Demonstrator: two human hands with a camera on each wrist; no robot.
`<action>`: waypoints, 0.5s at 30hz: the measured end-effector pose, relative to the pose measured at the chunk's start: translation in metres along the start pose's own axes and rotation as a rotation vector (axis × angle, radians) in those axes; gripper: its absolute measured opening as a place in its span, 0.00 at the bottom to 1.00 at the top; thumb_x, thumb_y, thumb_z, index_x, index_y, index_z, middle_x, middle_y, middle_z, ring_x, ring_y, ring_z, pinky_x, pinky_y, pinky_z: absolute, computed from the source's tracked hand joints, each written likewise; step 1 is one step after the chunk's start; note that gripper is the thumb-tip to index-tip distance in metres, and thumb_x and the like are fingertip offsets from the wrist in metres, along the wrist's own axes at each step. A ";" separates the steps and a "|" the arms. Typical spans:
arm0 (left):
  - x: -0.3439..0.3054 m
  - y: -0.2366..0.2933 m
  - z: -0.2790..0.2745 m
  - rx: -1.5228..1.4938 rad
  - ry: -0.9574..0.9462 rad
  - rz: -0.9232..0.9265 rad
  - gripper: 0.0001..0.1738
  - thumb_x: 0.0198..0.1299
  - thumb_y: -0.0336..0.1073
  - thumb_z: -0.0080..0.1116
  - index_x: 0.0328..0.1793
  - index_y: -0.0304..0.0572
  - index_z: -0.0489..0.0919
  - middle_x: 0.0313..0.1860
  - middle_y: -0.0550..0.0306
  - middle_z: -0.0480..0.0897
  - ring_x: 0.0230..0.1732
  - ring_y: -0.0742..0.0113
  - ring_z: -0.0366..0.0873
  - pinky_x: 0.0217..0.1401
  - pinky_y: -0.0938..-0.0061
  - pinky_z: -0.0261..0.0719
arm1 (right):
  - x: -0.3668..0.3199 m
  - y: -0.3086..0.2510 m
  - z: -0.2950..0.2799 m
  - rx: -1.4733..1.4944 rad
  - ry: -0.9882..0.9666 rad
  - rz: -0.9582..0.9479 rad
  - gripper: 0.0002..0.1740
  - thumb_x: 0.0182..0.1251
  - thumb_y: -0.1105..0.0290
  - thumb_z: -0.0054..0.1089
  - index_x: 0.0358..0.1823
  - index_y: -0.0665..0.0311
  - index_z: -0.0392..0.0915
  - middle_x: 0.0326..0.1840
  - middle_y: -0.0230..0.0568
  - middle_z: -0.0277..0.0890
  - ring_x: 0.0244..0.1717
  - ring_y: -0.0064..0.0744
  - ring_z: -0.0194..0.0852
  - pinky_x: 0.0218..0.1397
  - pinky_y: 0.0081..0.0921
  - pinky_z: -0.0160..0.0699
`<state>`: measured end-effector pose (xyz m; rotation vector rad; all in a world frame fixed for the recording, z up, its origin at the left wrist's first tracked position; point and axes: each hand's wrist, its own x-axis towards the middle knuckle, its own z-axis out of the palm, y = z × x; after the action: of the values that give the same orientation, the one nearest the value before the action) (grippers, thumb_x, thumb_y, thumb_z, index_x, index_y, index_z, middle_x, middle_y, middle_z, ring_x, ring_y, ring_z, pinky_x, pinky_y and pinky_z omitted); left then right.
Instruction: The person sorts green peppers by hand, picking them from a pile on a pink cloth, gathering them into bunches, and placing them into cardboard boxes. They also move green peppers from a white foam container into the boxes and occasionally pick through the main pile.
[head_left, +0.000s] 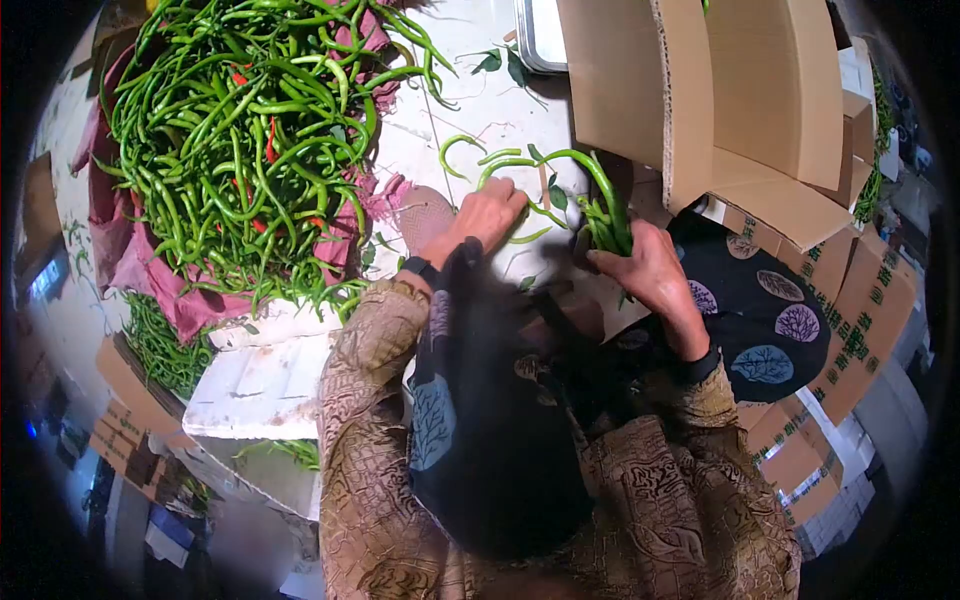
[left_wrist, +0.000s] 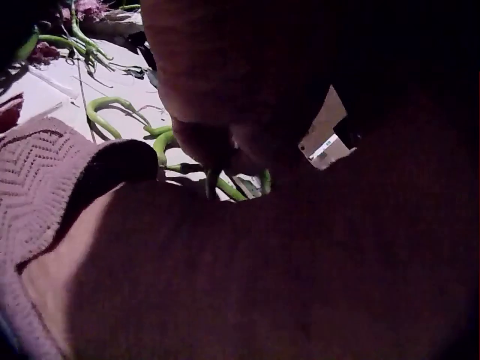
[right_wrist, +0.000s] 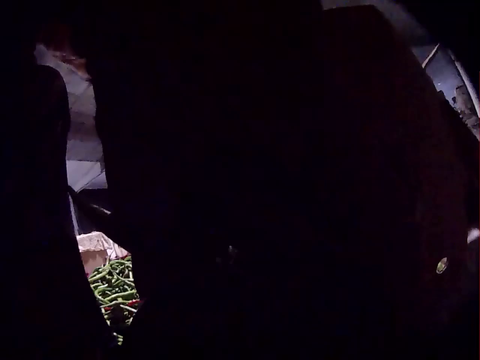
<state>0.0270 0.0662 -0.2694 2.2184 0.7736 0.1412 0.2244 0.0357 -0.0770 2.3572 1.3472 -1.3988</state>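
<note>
The right hand grips a small bunch of long green peppers, their curved ends standing up past the thumb. To its left, the left hand has its fingers curled at a thin green pepper over the white surface. In the left wrist view the left hand is dark and close, with bits of green pepper at its fingertips. The right wrist view is mostly black, and the right hand's grip is hidden there.
A large heap of green peppers with a few red ones lies on pink cloth at the left. Open cardboard boxes stand at the right. A white foam box is at the lower left. Loose peppers and leaves dot the white surface.
</note>
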 end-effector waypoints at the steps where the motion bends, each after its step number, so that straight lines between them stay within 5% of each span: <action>1: 0.009 -0.001 -0.001 0.009 0.042 -0.048 0.08 0.56 0.30 0.50 0.43 0.41 0.72 0.37 0.51 0.74 0.44 0.51 0.77 0.43 0.61 0.80 | 0.002 -0.002 -0.001 0.002 0.005 -0.001 0.22 0.50 0.62 0.71 0.40 0.73 0.76 0.33 0.60 0.78 0.40 0.58 0.79 0.43 0.42 0.75; 3: 0.021 -0.008 0.022 -0.017 0.153 -0.010 0.08 0.57 0.30 0.50 0.43 0.42 0.72 0.37 0.50 0.73 0.42 0.48 0.76 0.43 0.61 0.79 | 0.003 -0.008 -0.001 -0.055 -0.029 -0.033 0.22 0.51 0.62 0.70 0.41 0.71 0.77 0.33 0.59 0.79 0.39 0.59 0.78 0.43 0.43 0.75; 6: 0.028 -0.017 0.024 0.150 -0.002 -0.010 0.10 0.56 0.29 0.51 0.45 0.41 0.75 0.36 0.49 0.77 0.41 0.47 0.78 0.43 0.60 0.79 | -0.002 -0.020 -0.007 -0.016 -0.055 -0.048 0.22 0.52 0.61 0.70 0.42 0.71 0.77 0.35 0.59 0.79 0.40 0.56 0.80 0.45 0.41 0.76; 9: 0.021 -0.025 -0.022 -0.335 0.099 -0.326 0.11 0.60 0.30 0.56 0.49 0.41 0.81 0.35 0.50 0.85 0.34 0.57 0.82 0.41 0.67 0.79 | -0.017 -0.027 -0.011 0.114 -0.058 -0.182 0.22 0.53 0.61 0.69 0.44 0.69 0.78 0.37 0.59 0.80 0.40 0.51 0.81 0.47 0.39 0.77; 11: 0.008 -0.037 -0.064 -0.683 0.179 -0.335 0.13 0.62 0.32 0.57 0.52 0.38 0.81 0.38 0.56 0.85 0.34 0.67 0.80 0.39 0.73 0.77 | -0.035 -0.044 -0.024 0.061 -0.116 -0.187 0.22 0.53 0.61 0.68 0.48 0.65 0.78 0.38 0.56 0.80 0.40 0.46 0.81 0.47 0.36 0.77; 13: -0.011 -0.019 -0.117 -1.263 0.206 -0.563 0.15 0.59 0.35 0.59 0.51 0.35 0.82 0.32 0.61 0.81 0.31 0.75 0.74 0.36 0.76 0.73 | -0.052 -0.046 -0.026 0.438 -0.187 -0.256 0.23 0.52 0.62 0.68 0.50 0.61 0.79 0.37 0.50 0.81 0.38 0.44 0.80 0.46 0.35 0.77; 15: -0.029 -0.003 -0.161 -1.471 0.197 -0.537 0.16 0.63 0.35 0.57 0.53 0.33 0.80 0.34 0.65 0.78 0.32 0.81 0.70 0.35 0.85 0.68 | -0.065 -0.052 -0.034 0.382 -0.208 -0.269 0.25 0.51 0.61 0.71 0.51 0.62 0.78 0.35 0.45 0.80 0.38 0.39 0.78 0.46 0.32 0.74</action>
<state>-0.0508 0.1535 -0.1556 0.5956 0.8927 0.4755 0.1973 0.0418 0.0090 2.2074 1.4906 -2.0804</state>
